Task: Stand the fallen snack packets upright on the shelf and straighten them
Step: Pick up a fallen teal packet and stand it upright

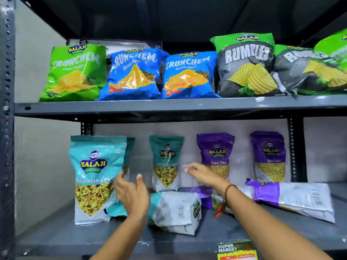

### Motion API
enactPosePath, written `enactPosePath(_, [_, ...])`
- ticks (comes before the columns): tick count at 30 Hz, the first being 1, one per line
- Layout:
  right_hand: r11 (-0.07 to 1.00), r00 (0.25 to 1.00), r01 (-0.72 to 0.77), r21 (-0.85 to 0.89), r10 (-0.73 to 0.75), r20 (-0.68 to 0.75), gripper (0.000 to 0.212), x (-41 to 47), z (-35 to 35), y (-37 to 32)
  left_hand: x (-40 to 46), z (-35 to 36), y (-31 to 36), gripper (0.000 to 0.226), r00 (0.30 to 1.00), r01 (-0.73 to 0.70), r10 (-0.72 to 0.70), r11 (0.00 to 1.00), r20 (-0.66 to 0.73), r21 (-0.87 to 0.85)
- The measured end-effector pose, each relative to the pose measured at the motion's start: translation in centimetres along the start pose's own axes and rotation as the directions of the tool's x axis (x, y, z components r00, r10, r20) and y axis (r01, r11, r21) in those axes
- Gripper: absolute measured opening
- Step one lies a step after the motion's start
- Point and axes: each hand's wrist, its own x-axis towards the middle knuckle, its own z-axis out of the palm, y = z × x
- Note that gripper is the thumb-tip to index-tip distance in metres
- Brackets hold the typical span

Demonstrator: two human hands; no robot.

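On the lower shelf (pixel 56 235) a teal Khatta Mitha packet (pixel 93 177) stands upright at the left front. Another teal packet (pixel 165 162) stands at the back. Two purple Aloo Sev packets (pixel 216 152) (pixel 269 154) stand at the back right. A teal packet (pixel 176 212) lies flat, back side up, in the middle. A purple packet (pixel 293 199) lies flat at the right, and another purple one (pixel 204 196) lies partly hidden under my right wrist. My left hand (pixel 131 194) is open beside the front teal packet. My right hand (pixel 201 175) is open, blurred, above the fallen packets.
The upper shelf (pixel 131 106) carries upright chip bags: one green (pixel 75 72), two blue (pixel 133 74) (pixel 187 74), and grey-green Rumbles bags (pixel 246 64). A dark steel post (pixel 6 128) bounds the left side. A supermarket label (pixel 236 250) hangs on the lower shelf's front edge.
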Motion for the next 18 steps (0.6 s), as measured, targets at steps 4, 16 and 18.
enactPosePath(4, [0.987, 0.956, -0.141, -0.077, 0.155, 0.248, 0.021, 2.6, 2.9, 1.3, -0.6, 0.5, -2.5, 0.076, 0.883, 0.435, -0.451, 0.891, -0.132, -0.132])
enactPosePath(16, [0.929, 0.765, -0.204, -0.308, 0.348, 0.542, 0.065, 7.2, 6.8, 0.7, -1.5, 2.1, -7.0, 0.028, 0.662, 0.749, -0.664, 0.567, 0.348, -0.342])
enactPosePath(18, [0.941, 0.777, -0.254, -0.222, 0.335, 0.532, 0.055, 7.1, 6.7, 0.8, -1.0, 1.9, -7.5, 0.036, 0.672, 0.740, -0.655, 0.583, 0.345, -0.335])
